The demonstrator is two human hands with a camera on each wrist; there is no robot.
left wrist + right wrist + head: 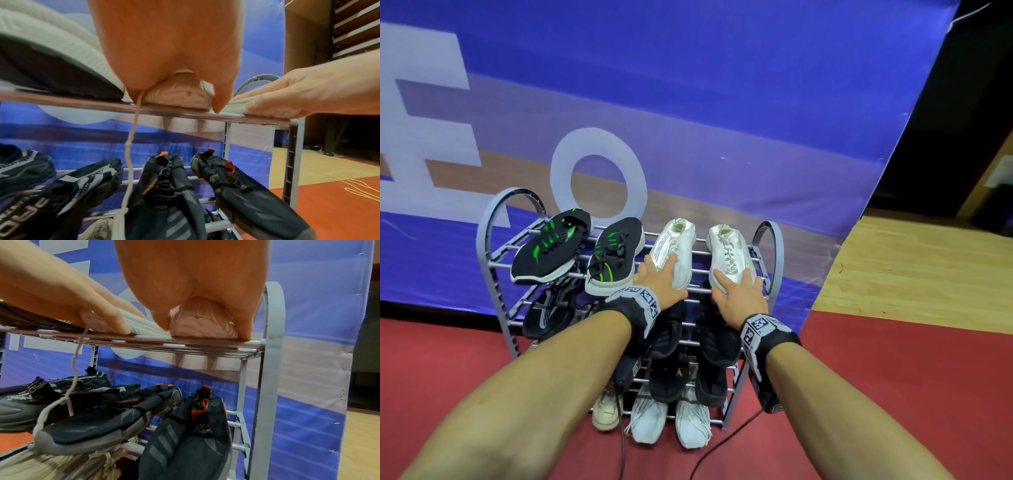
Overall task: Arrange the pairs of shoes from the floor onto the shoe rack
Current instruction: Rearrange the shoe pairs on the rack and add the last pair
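Pair of white knit sneakers on the shoe rack's (493, 274) top tier, right half: left white sneaker (674, 250) gripped at the toe by the left hand (661, 282), right white sneaker (727, 251) gripped at the toe by the right hand (739, 296). Rack is grey plastic arched sides with chrome tube rails. Black-and-green sneakers (551, 250) just beside, same tier. Wrist views add what the head view hides: ribbed soles flat on the rails, a white lace (129, 162) dangling through, black shoes with orange pull tabs (185, 426) one tier down.
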